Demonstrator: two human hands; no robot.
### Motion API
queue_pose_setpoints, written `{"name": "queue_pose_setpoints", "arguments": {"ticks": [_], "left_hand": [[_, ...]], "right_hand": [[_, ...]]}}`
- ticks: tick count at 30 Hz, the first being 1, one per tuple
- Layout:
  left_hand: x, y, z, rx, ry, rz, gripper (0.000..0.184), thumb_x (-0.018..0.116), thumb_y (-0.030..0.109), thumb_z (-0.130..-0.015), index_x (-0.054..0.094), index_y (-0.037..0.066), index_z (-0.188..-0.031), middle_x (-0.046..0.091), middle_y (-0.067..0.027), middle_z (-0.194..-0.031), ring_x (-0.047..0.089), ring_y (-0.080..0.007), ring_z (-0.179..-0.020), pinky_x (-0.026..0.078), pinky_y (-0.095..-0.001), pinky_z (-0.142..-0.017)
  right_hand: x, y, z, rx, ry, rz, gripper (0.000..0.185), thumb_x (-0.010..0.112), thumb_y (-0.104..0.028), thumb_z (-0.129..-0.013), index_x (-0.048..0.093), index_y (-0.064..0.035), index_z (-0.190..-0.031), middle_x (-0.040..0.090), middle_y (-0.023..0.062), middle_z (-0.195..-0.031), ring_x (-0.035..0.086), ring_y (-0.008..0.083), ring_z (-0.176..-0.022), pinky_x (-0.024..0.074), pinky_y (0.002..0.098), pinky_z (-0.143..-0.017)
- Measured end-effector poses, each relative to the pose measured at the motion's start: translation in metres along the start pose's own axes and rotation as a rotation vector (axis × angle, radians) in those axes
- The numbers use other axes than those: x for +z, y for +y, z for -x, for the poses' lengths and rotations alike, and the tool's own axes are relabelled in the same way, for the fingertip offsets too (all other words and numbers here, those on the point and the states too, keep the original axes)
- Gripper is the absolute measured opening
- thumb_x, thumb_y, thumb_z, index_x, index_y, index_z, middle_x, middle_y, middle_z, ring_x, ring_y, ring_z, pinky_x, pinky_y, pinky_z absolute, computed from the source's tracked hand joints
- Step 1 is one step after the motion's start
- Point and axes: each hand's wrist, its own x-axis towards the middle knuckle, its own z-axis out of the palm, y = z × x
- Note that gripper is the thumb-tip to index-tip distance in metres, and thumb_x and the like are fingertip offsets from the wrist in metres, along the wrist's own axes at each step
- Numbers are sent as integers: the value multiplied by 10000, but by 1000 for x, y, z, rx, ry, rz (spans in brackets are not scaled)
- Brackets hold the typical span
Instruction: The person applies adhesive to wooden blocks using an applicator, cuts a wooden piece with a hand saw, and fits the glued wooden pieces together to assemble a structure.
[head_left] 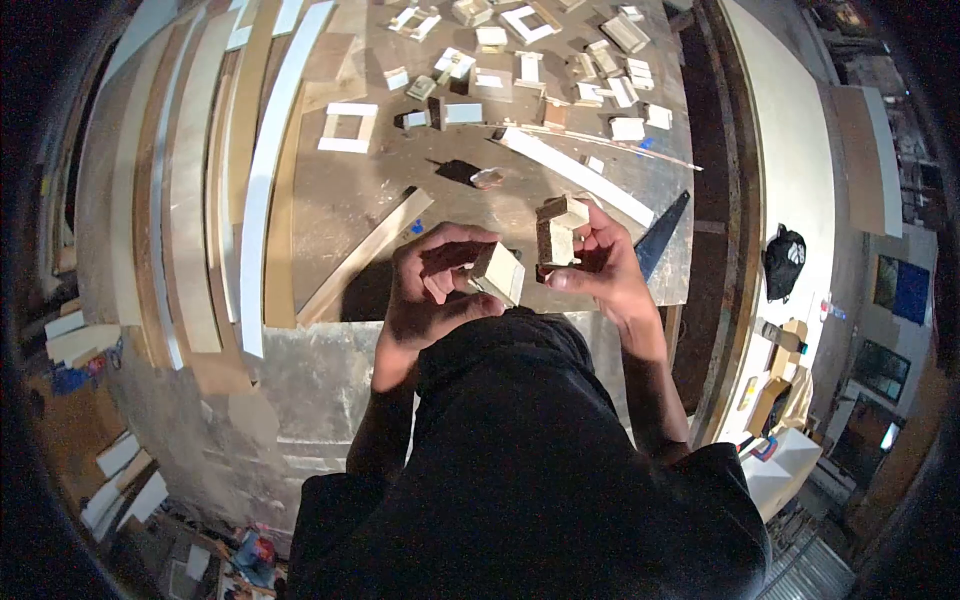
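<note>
My left hand is closed around a small pale wooden block, thumb below and fingers above, over the table's near edge. Just to the right, my right hand grips another small wooden piece, which has a lighter angled top and a darker side face. The two pieces are apart, with a narrow gap between them. Both are held up in front of my body. Beyond them, a small crumpled-looking bit lies on the brown worktable. How the pieces are built on their undersides is hidden.
Several small wooden blocks and frames are scattered across the far table. Long boards lie along the left. A white strip, a handsaw blade and a wooden strip surround my hands. A black bag sits on the right-hand surface.
</note>
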Motion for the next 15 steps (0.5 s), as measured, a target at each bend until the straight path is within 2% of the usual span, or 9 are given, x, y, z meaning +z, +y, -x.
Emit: {"name": "queue_pose_setpoints", "arguments": {"ticks": [1, 2, 4, 5, 7, 10, 15], "left_hand": [[0, -1, -4, -24, -13, -22, 667, 913, 84, -698, 564, -49, -1250, 669, -116, -1148, 655, -186, -1087, 555, -355, -964], [1, -1, -8, -48, -25, -46, 669, 916, 93, -697, 564, -53, -1248, 671, -116, -1143, 657, -185, -1084, 558, -353, -961], [6, 0, -15, -49, -35, -62, 677, 920, 99, -693, 564, -55, -1247, 674, -116, -1140, 657, -182, -1080, 557, -353, -961], [9, 0, -18, -48, -34, -82, 684, 925, 106, -689, 565, -57, -1247, 676, -117, -1136, 658, -180, -1076, 556, -352, -962], [14, 0, -22, -53, -40, -66, 687, 926, 109, -688, 564, -63, -1245, 675, -116, -1134, 656, -177, -1077, 553, -352, -966], [18, -4, -28, -40, -57, -47, 695, 929, 109, -685, 560, -74, -1245, 669, -115, -1137, 651, -174, -1080, 546, -351, -975], [32, -7, -35, 2, -56, -24, 715, 934, 114, -678, 552, -83, -1250, 656, -114, -1158, 645, -171, -1090, 537, -347, -984]], "right_hand": [[-5, -1, 3, -47, -49, -6, 709, 837, 45, -706, 512, 45, -1336, 638, 114, -1222, 668, 217, -1049, 573, 355, -891], [-8, -3, 6, -48, -39, -6, 709, 837, 45, -706, 512, 45, -1336, 638, 114, -1222, 668, 217, -1049, 573, 355, -891], [-14, -8, 11, -18, -99, -232, 640, 744, 36, -813, 461, 46, -1387, 603, 140, -1299, 657, 244, -1091, 589, 391, -892], [-15, -12, 14, -20, -94, -235, 640, 744, 36, -813, 461, 46, -1387, 603, 140, -1299, 657, 244, -1091, 589, 391, -892], [-15, -22, 20, -45, -83, -332, 598, 635, 27, -902, 390, 40, -1448, 564, 162, -1354, 645, 247, -1113, 588, 426, -923], [-26, -29, 31, 25, -99, -392, 608, 591, 31, -932, 337, 31, -1484, 529, 177, -1397, 632, 249, -1137, 578, 460, -953], [-40, -34, 38, 2, -105, -408, 628, 595, 43, -930, 332, -12, -1498, 533, 178, -1401, 618, 263, -1181, 569, 474, -970]]}}
